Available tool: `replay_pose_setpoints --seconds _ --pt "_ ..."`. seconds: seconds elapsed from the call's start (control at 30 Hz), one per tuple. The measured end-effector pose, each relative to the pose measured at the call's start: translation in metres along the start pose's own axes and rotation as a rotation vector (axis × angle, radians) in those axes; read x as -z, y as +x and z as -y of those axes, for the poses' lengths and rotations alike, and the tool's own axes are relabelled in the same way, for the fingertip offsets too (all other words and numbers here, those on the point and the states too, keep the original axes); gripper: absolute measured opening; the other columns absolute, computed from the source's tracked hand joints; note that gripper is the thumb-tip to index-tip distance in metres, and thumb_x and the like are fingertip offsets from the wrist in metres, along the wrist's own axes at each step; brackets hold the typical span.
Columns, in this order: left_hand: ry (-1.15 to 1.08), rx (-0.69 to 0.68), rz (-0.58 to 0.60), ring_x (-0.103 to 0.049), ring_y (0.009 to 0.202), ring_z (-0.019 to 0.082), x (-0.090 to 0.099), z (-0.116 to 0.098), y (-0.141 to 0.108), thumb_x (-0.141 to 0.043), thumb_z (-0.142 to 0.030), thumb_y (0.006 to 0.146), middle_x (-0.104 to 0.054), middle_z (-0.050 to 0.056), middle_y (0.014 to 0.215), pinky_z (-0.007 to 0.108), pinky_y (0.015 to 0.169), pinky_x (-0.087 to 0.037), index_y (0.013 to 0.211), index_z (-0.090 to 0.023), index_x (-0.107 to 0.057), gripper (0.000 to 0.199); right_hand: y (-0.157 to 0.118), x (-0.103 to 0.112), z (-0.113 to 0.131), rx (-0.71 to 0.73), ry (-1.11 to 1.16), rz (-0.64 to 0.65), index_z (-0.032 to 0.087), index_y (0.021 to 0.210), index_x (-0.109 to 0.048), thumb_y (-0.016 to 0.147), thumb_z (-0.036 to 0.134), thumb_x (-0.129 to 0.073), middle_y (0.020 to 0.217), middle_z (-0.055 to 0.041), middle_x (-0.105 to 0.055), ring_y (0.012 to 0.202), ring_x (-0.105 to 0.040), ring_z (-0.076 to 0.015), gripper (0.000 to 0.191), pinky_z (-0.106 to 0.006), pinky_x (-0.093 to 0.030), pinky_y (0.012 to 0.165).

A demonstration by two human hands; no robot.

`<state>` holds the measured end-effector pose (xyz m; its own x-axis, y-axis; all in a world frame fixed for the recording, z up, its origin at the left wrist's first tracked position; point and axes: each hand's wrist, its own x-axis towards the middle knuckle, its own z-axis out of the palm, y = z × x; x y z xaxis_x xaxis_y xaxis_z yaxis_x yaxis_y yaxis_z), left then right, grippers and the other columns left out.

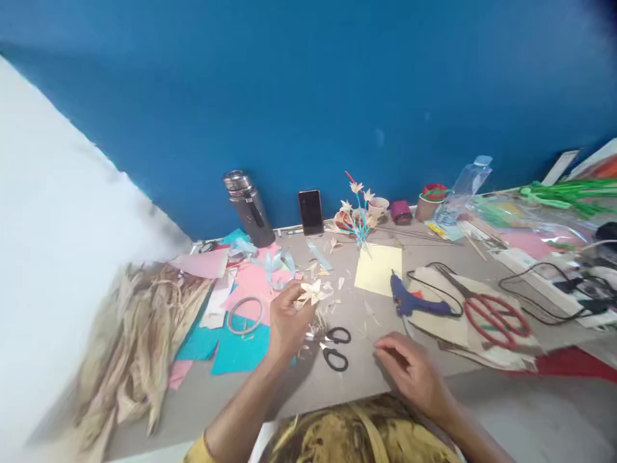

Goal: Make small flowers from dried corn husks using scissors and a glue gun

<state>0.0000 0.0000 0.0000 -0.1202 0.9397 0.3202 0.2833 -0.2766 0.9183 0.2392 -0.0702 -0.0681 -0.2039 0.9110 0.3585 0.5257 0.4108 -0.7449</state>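
Observation:
My left hand (pixel 288 318) pinches a small cream flower (pixel 313 292) with pointed petals, held up above the table. Just right of that hand lie small scissors with black handles (pixel 336 350), their blades partly hidden under cream scraps. My right hand (pixel 409 370) hovers or rests near the table's front edge, its fingers curled together; whether anything is between the fingertips cannot be made out. Beyond it a blue glue gun (pixel 419 301) lies beside a yellow paper square (pixel 378 269). Further back, similar cream flowers on blue stems (pixel 361 222) stand together.
Dried husks (pixel 144 334) hang over the left edge. Blue paper (pixel 241 354), a tape ring (pixel 245 316), a dark flask (pixel 250 212) and a phone (pixel 311 212) lie or stand leftward. Large red-handled scissors (pixel 496 320), cables and a plastic bottle (pixel 465 186) are rightward.

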Motion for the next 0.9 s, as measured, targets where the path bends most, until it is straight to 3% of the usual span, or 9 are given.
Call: replay_pose_setpoints --seconds 0.2,0.43,0.57,0.8,0.9 --pt "0.084 0.022 -0.01 -0.055 0.074 0.015 0.016 0.004 0.011 -0.059 -0.017 0.071 -0.062 0.001 0.074 0.026 0.072 -0.043 0.065 -0.018 -0.065 0.009 -0.013 -0.007 -0.019 0.07 -0.105 -0.076 0.021 0.088 -0.065 0.097 0.02 -0.053 0.078 -0.0027 -0.071 0.068 -0.068 -0.0163 0.015 -0.025 -0.05 0.063" --pt "0.057 0.095 -0.047 -0.057 0.075 0.017 0.016 0.014 0.015 -0.06 -0.024 0.075 -0.063 0.002 0.073 0.027 0.073 -0.045 0.062 -0.018 -0.063 0.014 -0.012 -0.011 -0.021 0.185 -0.165 -0.09 0.021 0.091 -0.063 0.096 0.015 -0.052 0.076 -0.0029 -0.069 0.065 -0.066 -0.0151 0.014 -0.024 -0.05 0.062" --pt "0.047 0.063 -0.085 -0.058 0.077 0.017 0.016 0.017 0.016 -0.06 -0.022 0.074 -0.063 0.002 0.076 0.025 0.071 -0.045 0.063 -0.018 -0.063 0.012 -0.01 -0.011 -0.023 0.238 -0.188 -0.115 0.02 0.094 -0.064 0.095 0.014 -0.052 0.076 -0.0037 -0.071 0.065 -0.068 -0.015 0.013 -0.023 -0.052 0.062" --pt "0.083 0.085 -0.118 -0.055 0.075 0.014 0.022 0.019 0.016 -0.06 -0.016 0.076 -0.061 0.002 0.079 0.024 0.067 -0.042 0.064 -0.018 -0.061 0.013 -0.011 -0.011 -0.037 0.284 -0.24 -0.104 0.02 0.098 -0.065 0.095 0.016 -0.055 0.076 -0.0036 -0.073 0.064 -0.071 -0.0137 0.012 -0.019 -0.055 0.062" --pt "0.089 0.093 -0.129 -0.056 0.078 0.014 0.022 0.022 0.015 -0.061 -0.015 0.076 -0.061 0.002 0.082 0.024 0.069 -0.043 0.063 -0.019 -0.06 0.013 -0.013 -0.011 -0.041 0.236 -0.253 -0.094 0.02 0.098 -0.066 0.096 0.019 -0.054 0.078 -0.0049 -0.074 0.066 -0.072 -0.0149 0.012 -0.02 -0.056 0.064"
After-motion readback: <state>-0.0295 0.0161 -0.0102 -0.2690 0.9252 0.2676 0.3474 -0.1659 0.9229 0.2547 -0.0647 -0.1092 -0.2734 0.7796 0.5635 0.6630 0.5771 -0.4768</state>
